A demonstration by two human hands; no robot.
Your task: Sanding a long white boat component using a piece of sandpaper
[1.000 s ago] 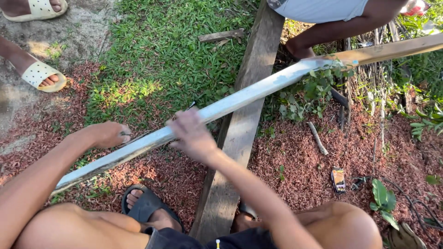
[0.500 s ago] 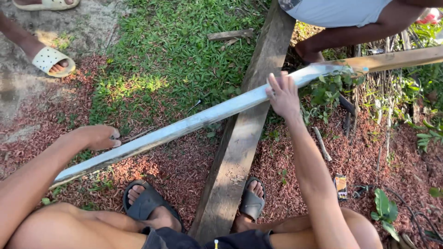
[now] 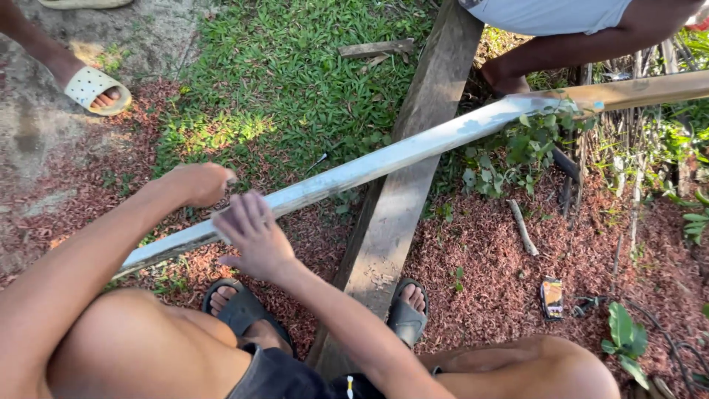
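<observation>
A long, thin white-painted slat (image 3: 384,159) runs slantwise from lower left to upper right, crossing over a wide wooden plank (image 3: 413,192). Its far end is bare brown wood (image 3: 642,90). My left hand (image 3: 198,185) is closed on the slat near its lower end. Just to the right of it, my right hand (image 3: 252,235) lies flat on the slat with the fingers spread. Whether anything is under the palm is hidden. Another person's hand (image 3: 508,77) rests by the slat's far part at the top.
My sandalled feet (image 3: 238,309) (image 3: 408,310) stand on either side of the plank's near end, on red-brown mulch. A third person's foot in a white sandal (image 3: 92,90) is at top left. Grass, a wood scrap (image 3: 377,49), a small packet (image 3: 552,297) and weeds lie around.
My right hand slid up the slat towards the far end, then came back down next to my left hand. The left hand kept its grip.
</observation>
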